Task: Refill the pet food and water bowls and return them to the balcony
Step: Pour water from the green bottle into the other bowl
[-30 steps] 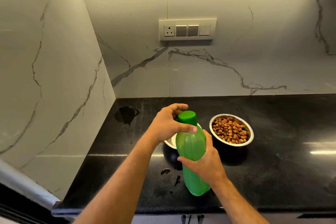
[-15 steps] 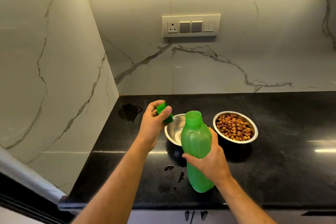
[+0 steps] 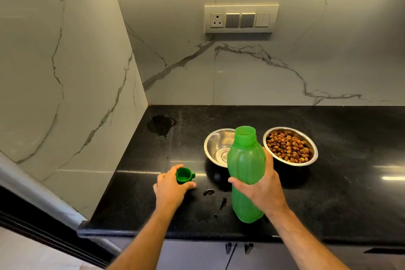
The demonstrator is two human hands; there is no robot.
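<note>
A green plastic bottle [image 3: 245, 160] stands upright and uncapped, gripped around its middle by my right hand [image 3: 260, 188]. Behind it to the left is a steel bowl [image 3: 215, 144] that looks empty, partly hidden by the bottle. To the right, a second steel bowl [image 3: 290, 146] holds brown pet kibble. My left hand [image 3: 171, 186] rests low on the black counter [image 3: 328, 193], with its fingers around the green bottle cap [image 3: 184, 175], which lies open side up.
A dark wet patch [image 3: 161, 125] sits near the back left corner, and small drops [image 3: 208, 192] lie in front of the bottle. Marble walls close the left and back. A switch panel [image 3: 241, 18] is on the back wall. The counter's front edge is near my arms.
My left hand took the cap off the bottle, carried it left and down, and now holds it at the counter. The bottle stays upright in my right hand.
</note>
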